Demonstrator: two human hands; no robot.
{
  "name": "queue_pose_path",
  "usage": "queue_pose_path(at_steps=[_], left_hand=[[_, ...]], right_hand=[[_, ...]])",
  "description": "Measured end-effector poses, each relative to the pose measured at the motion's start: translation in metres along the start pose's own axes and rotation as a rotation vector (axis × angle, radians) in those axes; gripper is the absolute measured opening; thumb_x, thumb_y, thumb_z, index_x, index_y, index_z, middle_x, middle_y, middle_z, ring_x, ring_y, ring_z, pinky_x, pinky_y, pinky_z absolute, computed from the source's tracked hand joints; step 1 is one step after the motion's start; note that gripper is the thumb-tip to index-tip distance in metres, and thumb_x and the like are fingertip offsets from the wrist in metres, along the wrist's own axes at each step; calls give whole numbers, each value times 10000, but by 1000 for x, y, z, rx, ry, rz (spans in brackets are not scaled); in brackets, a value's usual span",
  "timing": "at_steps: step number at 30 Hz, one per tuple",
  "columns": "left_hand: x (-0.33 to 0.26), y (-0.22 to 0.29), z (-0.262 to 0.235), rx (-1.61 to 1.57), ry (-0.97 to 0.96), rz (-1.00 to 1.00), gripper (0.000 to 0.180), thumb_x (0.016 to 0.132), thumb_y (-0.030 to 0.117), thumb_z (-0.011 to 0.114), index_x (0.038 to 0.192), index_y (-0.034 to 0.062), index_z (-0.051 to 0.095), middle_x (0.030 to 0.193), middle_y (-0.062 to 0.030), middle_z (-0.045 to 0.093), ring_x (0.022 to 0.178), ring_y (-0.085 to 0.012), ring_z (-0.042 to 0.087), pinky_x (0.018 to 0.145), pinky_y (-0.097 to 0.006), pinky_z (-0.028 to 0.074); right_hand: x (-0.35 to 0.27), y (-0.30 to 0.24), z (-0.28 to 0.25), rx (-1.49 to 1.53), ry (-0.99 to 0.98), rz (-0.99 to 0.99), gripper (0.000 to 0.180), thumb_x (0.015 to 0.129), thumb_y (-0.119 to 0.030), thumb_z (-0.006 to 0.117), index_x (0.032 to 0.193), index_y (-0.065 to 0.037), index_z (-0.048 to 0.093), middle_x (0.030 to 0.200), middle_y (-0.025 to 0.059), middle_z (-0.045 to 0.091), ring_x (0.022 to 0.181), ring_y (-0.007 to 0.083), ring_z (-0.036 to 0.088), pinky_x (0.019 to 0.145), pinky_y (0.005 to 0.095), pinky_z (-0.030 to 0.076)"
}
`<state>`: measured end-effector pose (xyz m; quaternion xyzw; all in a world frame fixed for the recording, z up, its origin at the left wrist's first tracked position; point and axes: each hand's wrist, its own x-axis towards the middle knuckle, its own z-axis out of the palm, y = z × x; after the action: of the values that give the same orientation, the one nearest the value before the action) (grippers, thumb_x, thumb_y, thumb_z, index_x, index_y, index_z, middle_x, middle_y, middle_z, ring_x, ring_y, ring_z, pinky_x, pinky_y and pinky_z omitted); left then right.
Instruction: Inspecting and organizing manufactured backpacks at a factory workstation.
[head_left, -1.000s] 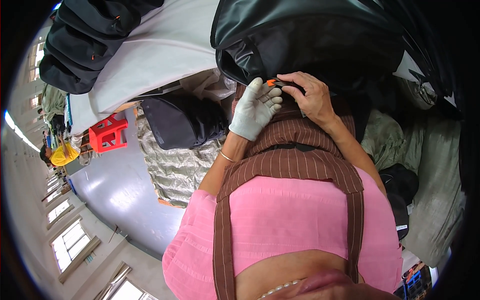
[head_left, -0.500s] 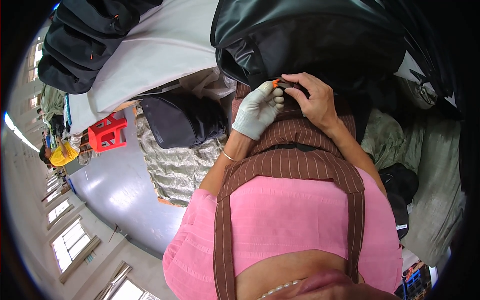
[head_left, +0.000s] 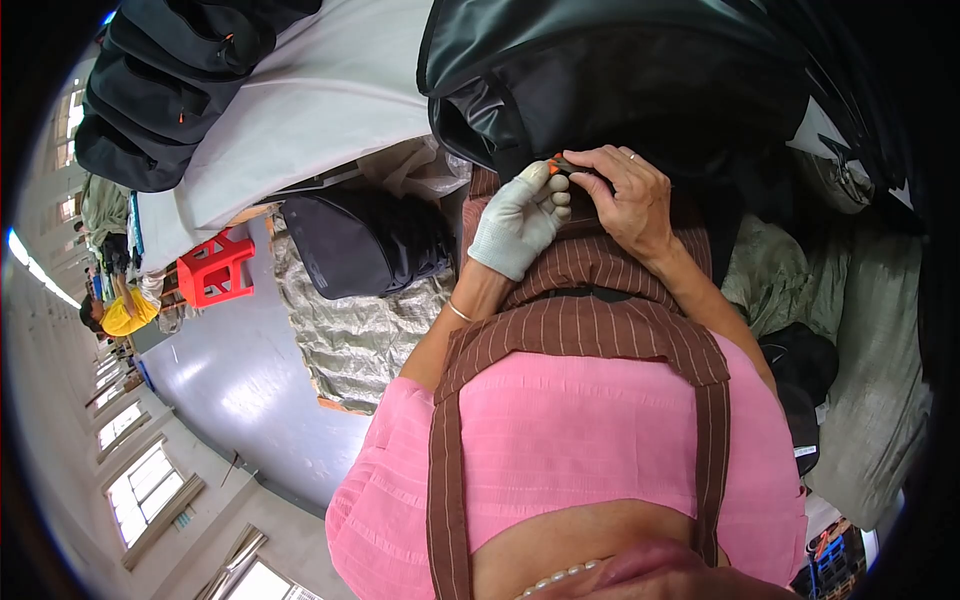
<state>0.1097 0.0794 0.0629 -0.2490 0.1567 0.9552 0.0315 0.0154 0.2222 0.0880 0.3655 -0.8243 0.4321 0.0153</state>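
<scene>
My left hand (head_left: 518,222), in a white knitted glove, is closed in a pinch on a small orange tab (head_left: 553,166). Bare and wearing a ring, my right hand (head_left: 635,205) meets it from the other side. Thumb and fingers there grip a small dark piece (head_left: 563,168) against the tab; its kind is mostly hidden by the fingertips. Both hands are held in front of my brown striped apron (head_left: 590,258), at the near edge of a large black bag (head_left: 640,95) with a smooth, shiny surface.
Several black bags (head_left: 170,90) with orange pulls lie on the white-covered table (head_left: 320,90) at the far left. Below its edge a black backpack (head_left: 345,245) rests on silvery woven sheeting (head_left: 340,345). A red stool (head_left: 215,268) and a person in yellow (head_left: 125,312) are further left.
My right hand has rolled slightly and its fingertips have come closer to the left ones, covering more of the dark piece. My left hand keeps its pinch on the orange tab.
</scene>
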Motion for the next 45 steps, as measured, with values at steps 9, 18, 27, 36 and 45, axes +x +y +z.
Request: queue_pose_path(at_steps=[9,18,27,36,45], left_hand=[[1,1,-1,16,23,-7,172,933,222,591,1000,67,624,884,-68,665,763,-159,597,717,-292,501],[-31,63,3,1015,-137,-4,338,941,200,545,1145,-65,593,1042,-125,657,934,-170,623,850,-292,487],[12,156,3,811,212,447,756,881,490,576,1444,67,302,1383,-129,401,1213,-303,445,910,-423,440],[80,144,15,1234,120,479,604,867,168,656,1368,-33,384,1221,-136,558,1055,-222,566,906,-294,447],[69,127,17,995,-3,379,508,872,131,608,1334,6,439,971,-69,626,780,-129,607,691,-258,507]], right_hand=[[4,5,-1,40,167,-12,179,787,-143,690,963,-116,673,778,26,650,682,195,613,606,294,486],[24,27,-61,95,410,277,297,812,-118,712,1102,-112,650,878,32,658,720,112,580,663,249,483],[28,148,-161,506,826,722,573,834,-440,685,1250,-66,560,828,-54,574,577,36,358,491,207,255],[11,175,-124,601,843,824,436,803,-312,727,1090,-3,618,900,41,656,794,138,591,635,289,453],[18,103,-152,551,1338,560,187,765,-112,738,909,-44,640,673,-71,505,564,28,391,474,246,285]])
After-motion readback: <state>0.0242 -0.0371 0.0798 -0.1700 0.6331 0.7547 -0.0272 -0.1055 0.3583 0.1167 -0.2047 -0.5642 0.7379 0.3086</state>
